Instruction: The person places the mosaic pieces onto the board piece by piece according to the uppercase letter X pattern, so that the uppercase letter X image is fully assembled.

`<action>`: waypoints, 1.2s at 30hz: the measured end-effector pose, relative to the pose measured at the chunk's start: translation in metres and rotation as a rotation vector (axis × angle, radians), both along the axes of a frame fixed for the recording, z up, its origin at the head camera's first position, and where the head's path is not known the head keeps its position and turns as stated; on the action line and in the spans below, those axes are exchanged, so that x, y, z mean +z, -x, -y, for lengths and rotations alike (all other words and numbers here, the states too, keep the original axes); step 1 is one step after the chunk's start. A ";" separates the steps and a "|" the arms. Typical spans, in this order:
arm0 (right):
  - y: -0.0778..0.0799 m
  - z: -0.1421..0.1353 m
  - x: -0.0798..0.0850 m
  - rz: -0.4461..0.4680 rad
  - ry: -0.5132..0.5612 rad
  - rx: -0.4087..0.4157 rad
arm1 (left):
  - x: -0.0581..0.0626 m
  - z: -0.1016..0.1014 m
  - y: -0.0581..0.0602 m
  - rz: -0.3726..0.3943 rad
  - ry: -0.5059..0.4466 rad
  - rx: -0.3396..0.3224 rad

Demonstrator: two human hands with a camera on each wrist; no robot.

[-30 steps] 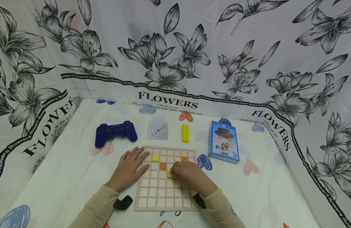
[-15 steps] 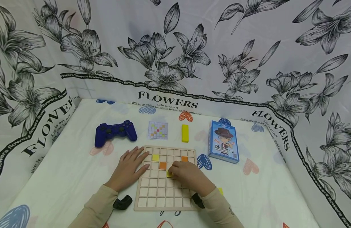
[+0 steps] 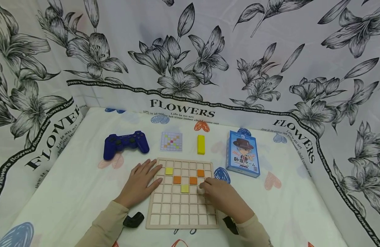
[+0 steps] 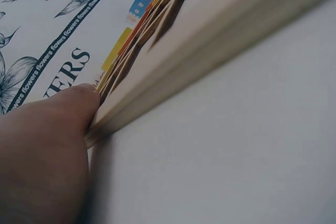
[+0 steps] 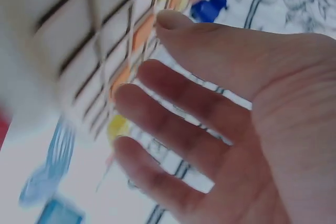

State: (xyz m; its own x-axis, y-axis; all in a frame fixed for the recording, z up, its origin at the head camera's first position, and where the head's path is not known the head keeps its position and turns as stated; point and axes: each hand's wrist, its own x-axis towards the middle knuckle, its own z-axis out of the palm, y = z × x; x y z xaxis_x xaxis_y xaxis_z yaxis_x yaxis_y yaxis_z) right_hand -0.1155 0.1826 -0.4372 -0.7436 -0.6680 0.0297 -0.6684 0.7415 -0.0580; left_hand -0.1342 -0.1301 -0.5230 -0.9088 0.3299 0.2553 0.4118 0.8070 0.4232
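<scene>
— Pictured where, the left hand [image 3: 137, 183]?
— At the left edge of the wooden board [image 3: 169, 218], back upward, fingers straight and slightly spread, thumb apart and reaching over the rim; resting there, without pinching.
— And the right hand [image 3: 221, 196]?
— Over the right side of the board, fingers loosely bent, thumb well apart from them in the right wrist view; around no tile. Fingertips touching the board or just above: impossible to tell.
— In the board itself?
— Flat on the heart-printed sheet [image 3: 301, 212], and holding, from the far left corner inward, a yellow tile [image 3: 169, 171], an orange tile [image 3: 177, 179] and a second yellow tile [image 3: 185, 188]; then, outward to the far right, a second orange tile [image 3: 193, 180] and a third orange tile [image 3: 200, 173]. Each in its own compartment.
— Any readable words?
— Behind the board, on the backdrop [image 3: 227, 85], "FLOWERS" and "Life is an art", plus a black band repeating "flowers". Beyond the board's right corner, on the blue box [image 3: 243, 156], "卧底ゲーム"; smaller print illegible.
— Also beyond the board?
— From left to right, a blue game controller [image 3: 126, 144], a printed grid card [image 3: 171, 141] and a yellow block [image 3: 201, 144].
</scene>
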 end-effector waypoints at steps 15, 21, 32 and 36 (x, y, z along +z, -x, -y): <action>-0.059 -0.086 0.001 0.463 -0.069 -0.583 | -0.002 0.001 -0.001 0.024 0.013 0.006; -0.074 -0.103 -0.010 0.634 -0.015 -0.720 | -0.003 0.000 0.000 0.000 0.008 0.002; -0.091 -0.119 -0.024 0.727 0.093 -0.625 | -0.002 -0.001 0.000 0.010 0.018 0.005; -0.093 -0.113 -0.027 0.676 0.073 -0.612 | -0.002 -0.001 0.000 -0.001 0.012 0.009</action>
State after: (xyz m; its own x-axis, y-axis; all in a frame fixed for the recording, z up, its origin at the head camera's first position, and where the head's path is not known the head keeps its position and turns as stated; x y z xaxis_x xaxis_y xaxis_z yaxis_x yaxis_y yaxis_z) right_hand -0.0229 0.2958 -0.4641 -0.8414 -0.1654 -0.5144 0.0332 0.9344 -0.3548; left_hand -0.1344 -0.1292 -0.5254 -0.9116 0.3246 0.2520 0.4047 0.8161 0.4127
